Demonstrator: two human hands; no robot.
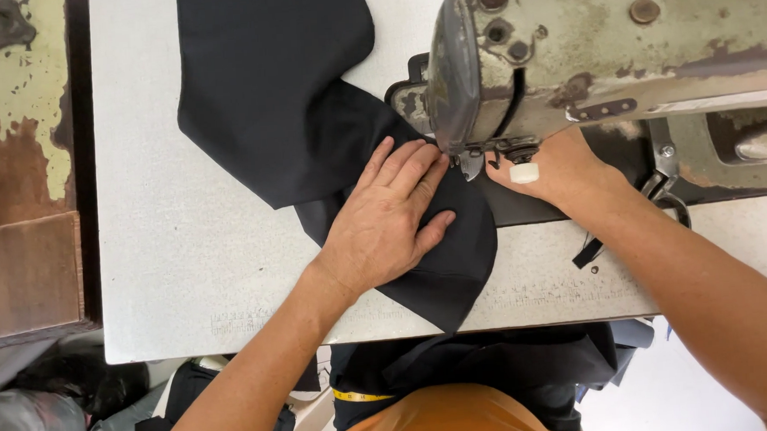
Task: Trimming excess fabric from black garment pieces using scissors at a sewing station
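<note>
Hands: two, both bare, both the person's own.
Left hand [390, 215]: lies flat, palm down, on the black fabric [308, 114]; fingers [407, 166] straight and slightly spread, tips just beside the presser foot [470, 163]; thumb angled out to the right on the cloth.
Right hand [552, 173]: reaches under the head of the sewing machine [602, 47], resting near the foot; its fingers are hidden by the machine, so whether they are spread or pinching cannot be told.
Tape: one small white strip [525, 173] wrapped on the right hand near the thumb.
Black fabric: one dark piece, folded in overlapping layers; it runs from the top of the bench [158, 253] down under the left hand, and its lower corner hangs over the near edge.
Sewing machine: one, old, grey-green with worn and rusty patches; its head overhangs the cloth and blocks the view of the needle area.
Bench: one, pale grey, speckled; faint ruler marks along its near edge.
Black strap [588, 253]: one short piece lying on the bench by the right forearm.
Tape measure [360, 395]: one yellow band below the bench edge, by the person's orange clothing [451, 417].
Left side: one chipped, rust-stained surface [12, 130] beside the bench.
</note>
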